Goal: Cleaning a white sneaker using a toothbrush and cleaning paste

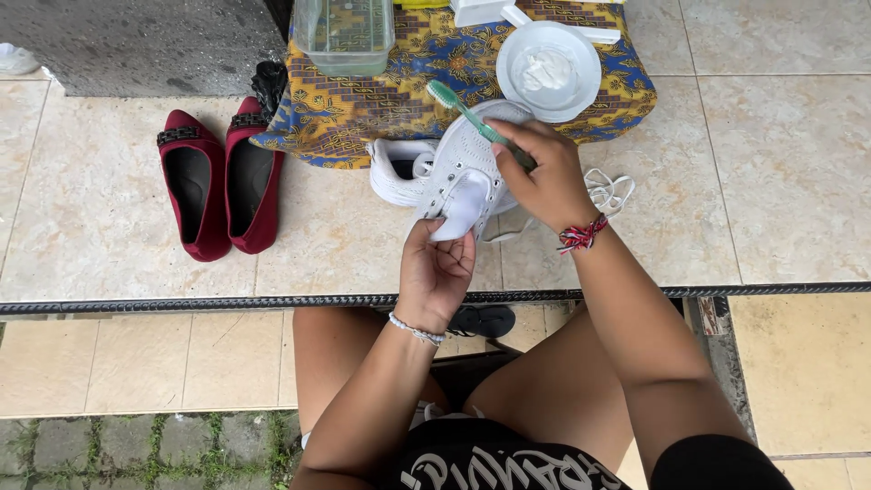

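Sneaker: white sneaker, tongue gripped by left hand fingers.
Toothbrush: green toothbrush, clenched in right hand, above sneaker.

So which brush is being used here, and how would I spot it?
Start at the patterned blue and yellow cloth at the top. Just below it, the right hand holds a toothbrush over the white sneaker. Its green handle and bristled head stand out against the white around it.

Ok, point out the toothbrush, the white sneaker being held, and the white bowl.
toothbrush (464, 111), head view, on the green neck below the bristles.
white sneaker (467, 159), head view, on the upper beside the eyelets.
white bowl (581, 91), head view, on its right rim.
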